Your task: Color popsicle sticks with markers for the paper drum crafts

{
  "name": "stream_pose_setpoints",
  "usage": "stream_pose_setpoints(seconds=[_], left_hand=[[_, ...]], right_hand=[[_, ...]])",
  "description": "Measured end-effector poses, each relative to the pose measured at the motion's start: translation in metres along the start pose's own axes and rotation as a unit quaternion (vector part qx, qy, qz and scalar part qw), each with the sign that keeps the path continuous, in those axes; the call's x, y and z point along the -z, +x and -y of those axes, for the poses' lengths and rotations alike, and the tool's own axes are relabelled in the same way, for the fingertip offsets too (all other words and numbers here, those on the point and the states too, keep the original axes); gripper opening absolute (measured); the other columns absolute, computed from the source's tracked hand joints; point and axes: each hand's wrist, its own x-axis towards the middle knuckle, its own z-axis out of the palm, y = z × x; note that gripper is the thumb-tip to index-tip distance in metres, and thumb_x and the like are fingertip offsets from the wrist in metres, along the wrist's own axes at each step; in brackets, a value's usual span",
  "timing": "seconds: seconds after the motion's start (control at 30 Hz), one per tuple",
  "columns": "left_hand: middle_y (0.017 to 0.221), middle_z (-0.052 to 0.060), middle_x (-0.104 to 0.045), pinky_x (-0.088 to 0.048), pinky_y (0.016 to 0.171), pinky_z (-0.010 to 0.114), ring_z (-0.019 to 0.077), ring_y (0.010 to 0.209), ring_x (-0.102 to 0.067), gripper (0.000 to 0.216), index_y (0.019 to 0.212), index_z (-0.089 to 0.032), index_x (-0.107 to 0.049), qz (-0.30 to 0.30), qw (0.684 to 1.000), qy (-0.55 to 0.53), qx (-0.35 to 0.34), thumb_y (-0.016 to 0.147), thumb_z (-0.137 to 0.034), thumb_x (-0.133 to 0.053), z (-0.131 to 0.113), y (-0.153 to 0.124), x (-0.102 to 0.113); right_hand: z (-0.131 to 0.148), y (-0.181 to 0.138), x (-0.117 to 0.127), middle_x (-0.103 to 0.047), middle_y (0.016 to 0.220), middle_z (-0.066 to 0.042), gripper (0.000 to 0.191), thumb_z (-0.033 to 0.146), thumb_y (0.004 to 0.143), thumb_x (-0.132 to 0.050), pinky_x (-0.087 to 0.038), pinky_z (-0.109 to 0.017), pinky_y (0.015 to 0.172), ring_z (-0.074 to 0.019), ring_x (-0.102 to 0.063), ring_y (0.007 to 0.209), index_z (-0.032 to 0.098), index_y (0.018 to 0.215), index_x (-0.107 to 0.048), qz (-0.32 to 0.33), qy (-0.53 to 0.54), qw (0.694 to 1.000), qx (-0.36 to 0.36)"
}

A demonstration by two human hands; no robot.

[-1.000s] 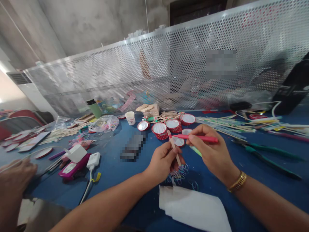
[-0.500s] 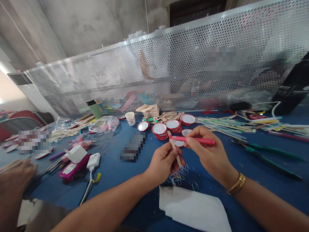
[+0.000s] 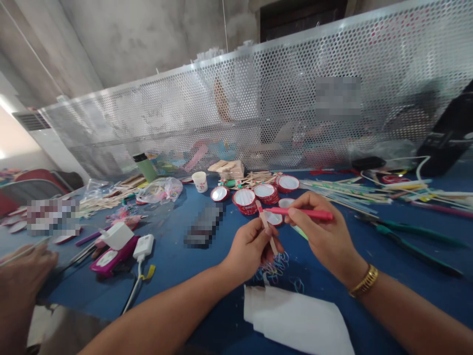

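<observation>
Over the blue table (image 3: 173, 266), my left hand (image 3: 249, 246) is closed around a thin wooden craft stick (image 3: 265, 223) that stands tilted up from its fingers. My right hand (image 3: 325, 236) pinches a pink marker (image 3: 301, 212) held level, its tip touching the upper end of the stick. A gold bracelet (image 3: 364, 281) sits on my right wrist. Loose coloured rubber bands (image 3: 275, 270) lie under my hands. Red-rimmed round lids (image 3: 254, 193) sit just beyond the stick.
A white sheet (image 3: 295, 320) lies at the near edge. Green-handled pliers (image 3: 410, 236) and coloured sticks (image 3: 354, 192) lie right. Chargers (image 3: 142, 245), a pink device (image 3: 109, 257), a white cup (image 3: 199, 181) and a green bottle (image 3: 145, 166) are left. Another person's hand (image 3: 22, 276) rests far left. A perforated metal screen (image 3: 258, 103) closes the back.
The pink marker's tip slid slightly along the upper end of the stick and back. My left hand and the stick stayed nearly still.
</observation>
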Motion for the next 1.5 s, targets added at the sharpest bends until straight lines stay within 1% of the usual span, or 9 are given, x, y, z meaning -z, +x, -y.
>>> stream_pose_setpoints(seconds=[0.13, 0.3, 0.47, 0.63, 0.8, 0.97, 1.1, 1.27, 1.5], left_hand=[[0.062, -0.001, -0.064, -0.031, 0.036, 0.017, 0.0066, 0.039, -0.047, 0.044, 0.084, -0.018, -0.054, 0.001, 1.0, 0.001, 0.0, 0.076, -0.059, -0.066, -0.0002, 0.0002, 0.0002], [0.062, -0.001, -0.064, -0.031, 0.036, 0.017, 0.0064, 0.039, -0.047, 0.043, 0.084, -0.017, -0.054, -0.005, 1.0, 0.007, 0.0, 0.077, -0.059, -0.064, -0.0009, 0.0005, 0.0], [0.061, -0.001, -0.064, -0.031, 0.036, 0.018, 0.0065, 0.038, -0.047, 0.042, 0.085, -0.017, -0.054, 0.005, 1.0, 0.005, -0.007, 0.079, -0.058, -0.064, 0.0014, 0.0007, 0.0002], [0.062, -0.001, -0.064, -0.031, 0.036, 0.018, 0.0062, 0.039, -0.047, 0.042, 0.085, -0.017, -0.053, 0.002, 1.0, 0.004, -0.003, 0.078, -0.058, -0.064, 0.0019, 0.0002, 0.0002], [0.061, -0.001, -0.063, -0.031, 0.036, 0.018, 0.0065, 0.039, -0.047, 0.044, 0.084, -0.017, -0.053, 0.004, 1.0, 0.002, -0.002, 0.077, -0.059, -0.065, 0.0004, -0.0002, -0.0008], [0.061, -0.001, -0.064, -0.031, 0.036, 0.018, 0.0065, 0.039, -0.046, 0.044, 0.084, -0.017, -0.053, 0.0, 1.0, 0.0, 0.002, 0.077, -0.059, -0.065, 0.0013, 0.0007, -0.0005], [0.062, 0.0, -0.064, -0.031, 0.036, 0.018, 0.0066, 0.039, -0.047, 0.045, 0.084, -0.017, -0.054, 0.004, 1.0, 0.0, -0.001, 0.076, -0.06, -0.066, 0.0009, 0.0004, -0.0003], [0.061, 0.0, -0.064, -0.032, 0.036, 0.018, 0.0064, 0.039, -0.047, 0.047, 0.084, -0.018, -0.053, -0.003, 1.0, 0.007, 0.007, 0.075, -0.062, -0.065, -0.002, -0.0005, -0.0014], [0.062, 0.0, -0.064, -0.031, 0.037, 0.018, 0.0064, 0.039, -0.047, 0.045, 0.085, -0.017, -0.054, -0.001, 1.0, 0.01, 0.006, 0.076, -0.06, -0.065, -0.0005, 0.0, -0.0011]], right_hand=[[-0.0002, -0.0008, -0.0001, -0.06, 0.069, 0.0, 0.014, 0.029, 0.083, -0.06, -0.045, -0.032, 0.064, -0.0167, -0.057, 0.066, 0.021, 0.072, -0.057, 0.016, 0.006, 1.0, 0.0], [0.0025, -0.0013, 0.0009, -0.059, 0.066, 0.0, 0.014, 0.029, 0.082, -0.061, -0.044, -0.032, 0.063, -0.0164, -0.056, 0.063, 0.021, 0.071, -0.056, -0.001, -0.002, 1.0, -0.004], [0.0023, -0.0018, 0.0007, -0.06, 0.069, 0.0, 0.014, 0.029, 0.083, -0.06, -0.044, -0.032, 0.062, -0.0173, -0.057, 0.065, 0.021, 0.073, -0.057, 0.016, 0.004, 1.0, -0.007], [0.0003, -0.0007, 0.0017, -0.06, 0.068, 0.0, 0.014, 0.027, 0.083, -0.06, -0.044, -0.032, 0.065, -0.0168, -0.056, 0.065, 0.021, 0.071, -0.056, 0.0, -0.012, 1.0, 0.002], [0.0019, -0.0012, 0.0006, -0.06, 0.069, 0.0, 0.014, 0.029, 0.083, -0.06, -0.044, -0.032, 0.064, -0.017, -0.057, 0.066, 0.021, 0.073, -0.057, 0.02, 0.005, 1.0, -0.002], [0.0033, -0.0014, 0.0005, -0.06, 0.067, 0.0, 0.013, 0.027, 0.082, -0.06, -0.044, -0.031, 0.064, -0.0162, -0.056, 0.064, 0.021, 0.071, -0.056, 0.0, 0.001, 1.0, 0.004], [0.0029, -0.0012, 0.0005, -0.06, 0.068, 0.0, 0.014, 0.028, 0.083, -0.06, -0.044, -0.031, 0.063, -0.0168, -0.057, 0.065, 0.021, 0.072, -0.057, 0.013, 0.002, 1.0, 0.003], [0.0015, -0.0007, 0.0013, -0.06, 0.068, 0.0, 0.013, 0.027, 0.082, -0.061, -0.045, -0.032, 0.064, -0.0168, -0.057, 0.065, 0.021, 0.072, -0.057, 0.004, 0.0, 1.0, 0.009], [0.0022, -0.0017, -0.0003, -0.06, 0.069, 0.0, 0.013, 0.027, 0.083, -0.061, -0.045, -0.032, 0.064, -0.0168, -0.057, 0.066, 0.021, 0.073, -0.057, 0.011, -0.007, 1.0, 0.007]])
